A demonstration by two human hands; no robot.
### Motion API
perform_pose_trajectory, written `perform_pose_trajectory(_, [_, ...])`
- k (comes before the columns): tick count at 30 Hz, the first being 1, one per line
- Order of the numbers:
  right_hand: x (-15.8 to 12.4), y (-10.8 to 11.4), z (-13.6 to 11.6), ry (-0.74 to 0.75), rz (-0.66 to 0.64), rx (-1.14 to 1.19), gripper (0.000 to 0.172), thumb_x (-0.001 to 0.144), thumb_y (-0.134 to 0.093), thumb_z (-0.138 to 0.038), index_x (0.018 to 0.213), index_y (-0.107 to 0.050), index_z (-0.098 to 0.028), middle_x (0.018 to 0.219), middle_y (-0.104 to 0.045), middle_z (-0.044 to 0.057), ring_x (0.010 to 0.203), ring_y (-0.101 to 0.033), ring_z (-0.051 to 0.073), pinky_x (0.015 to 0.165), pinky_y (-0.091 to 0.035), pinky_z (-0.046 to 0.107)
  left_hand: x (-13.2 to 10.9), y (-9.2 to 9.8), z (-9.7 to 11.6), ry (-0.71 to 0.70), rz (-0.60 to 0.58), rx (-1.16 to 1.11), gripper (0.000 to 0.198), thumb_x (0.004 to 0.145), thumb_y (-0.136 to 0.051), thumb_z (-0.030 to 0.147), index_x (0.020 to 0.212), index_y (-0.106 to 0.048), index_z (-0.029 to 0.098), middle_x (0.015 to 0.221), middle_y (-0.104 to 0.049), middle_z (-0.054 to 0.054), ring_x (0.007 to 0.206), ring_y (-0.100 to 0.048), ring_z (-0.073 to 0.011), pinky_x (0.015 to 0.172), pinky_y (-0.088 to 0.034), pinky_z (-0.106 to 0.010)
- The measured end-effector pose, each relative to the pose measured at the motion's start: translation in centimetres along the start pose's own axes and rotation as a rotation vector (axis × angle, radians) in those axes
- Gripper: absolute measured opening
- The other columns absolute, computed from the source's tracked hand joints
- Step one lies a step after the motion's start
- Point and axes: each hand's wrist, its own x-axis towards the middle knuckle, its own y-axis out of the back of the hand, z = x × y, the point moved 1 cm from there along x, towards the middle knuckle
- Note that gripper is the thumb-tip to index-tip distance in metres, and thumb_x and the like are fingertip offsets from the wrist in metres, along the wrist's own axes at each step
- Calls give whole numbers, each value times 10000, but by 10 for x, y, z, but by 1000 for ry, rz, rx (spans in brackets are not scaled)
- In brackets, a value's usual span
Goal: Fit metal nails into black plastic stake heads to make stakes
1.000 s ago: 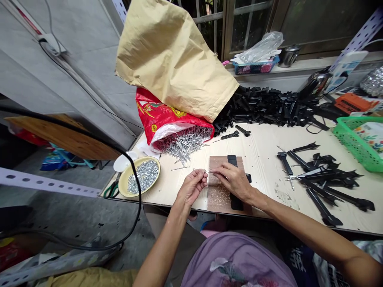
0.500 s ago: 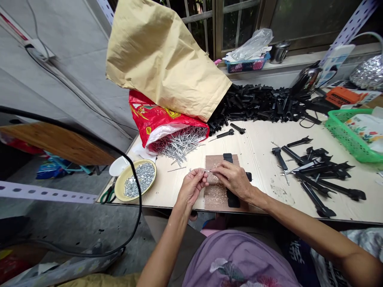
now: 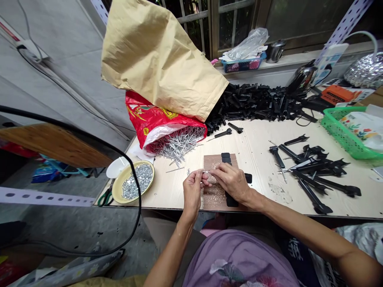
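Note:
Over the brown board (image 3: 209,203), my left hand (image 3: 193,189) and my right hand (image 3: 233,183) meet fingertip to fingertip. Between them shows a short stretch of a thin metal pin (image 3: 205,172), pinched from both sides; my fingers cover most of it. Whether a smaller part sits on its end, I cannot make out. Black pads (image 3: 231,200) lie on the board beneath my right wrist. To the left is a yellow bowl (image 3: 116,195) of small silver pieces (image 3: 137,181). Similar loose pins (image 3: 176,147) spill from a red bag (image 3: 136,115) behind my left hand.
Black plastic parts (image 3: 254,101) are heaped along the back, with a looser group (image 3: 317,167) at right, some bearing metal rods. A green basket (image 3: 338,137) stands at the right edge. Scissors (image 3: 105,197) lie beside the bowl. A black cable (image 3: 139,191) loops across the left foreground.
My left hand has turned more upright, its fingers still around the pin. The right hand keeps its pinch. The whole view has shifted slightly.

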Motion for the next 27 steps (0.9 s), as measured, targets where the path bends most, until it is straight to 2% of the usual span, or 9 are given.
perform_pose_trajectory(7, [-2,-2,0,-9,-4,-17,221,935,-447,-261,913,-657,-195,828,-613,41,782,-535,143,662,-358,253,8,9,-8,25,2,98,299,722,-682,373,854,-669,106,660,-609,3,484,-524,-63,518,-489,-224])
perform_pose_trajectory(11, [-4,-2,2,-31,-43,-31,265,950,-411,-273,859,-647,-192,793,-615,42,766,-540,148,645,-347,261,10,12,-10,-13,-31,209,270,733,-672,372,815,-677,115,614,-610,7,485,-549,-78,518,-473,-214])
perform_pose_trajectory(14, [-5,-4,5,-103,-138,68,279,959,-384,-302,859,-621,-195,794,-611,32,729,-550,139,598,-342,251,12,13,-8,-38,-55,284,264,736,-667,374,814,-687,123,606,-620,1,501,-562,-89,533,-477,-215])
perform_pose_trajectory(17, [-7,-6,10,-186,-192,249,202,943,-419,-307,914,-586,-197,831,-612,19,730,-568,130,600,-372,233,15,14,-6,-24,-91,300,260,731,-669,375,816,-695,130,628,-636,-5,510,-563,-90,547,-482,-217])
perform_pose_trajectory(21, [-7,-6,13,-129,-198,308,176,927,-436,-268,992,-579,-188,922,-581,55,789,-570,146,650,-419,243,18,16,-5,-3,-118,309,254,728,-672,369,806,-696,129,615,-637,-3,497,-564,-91,544,-475,-216])
perform_pose_trajectory(24, [-6,-7,14,-117,-218,297,230,944,-393,-263,946,-610,-187,866,-576,57,760,-562,150,645,-426,252,19,18,-4,-18,-125,359,254,730,-670,370,789,-697,124,585,-627,-3,505,-570,-97,550,-474,-216])
perform_pose_trajectory(27, [-6,-10,17,-151,-218,414,191,932,-436,-256,947,-615,-193,849,-605,40,787,-574,146,698,-441,254,19,18,-3,-2,-153,381,268,729,-667,385,761,-687,120,563,-606,2,499,-563,-102,535,-480,-220])
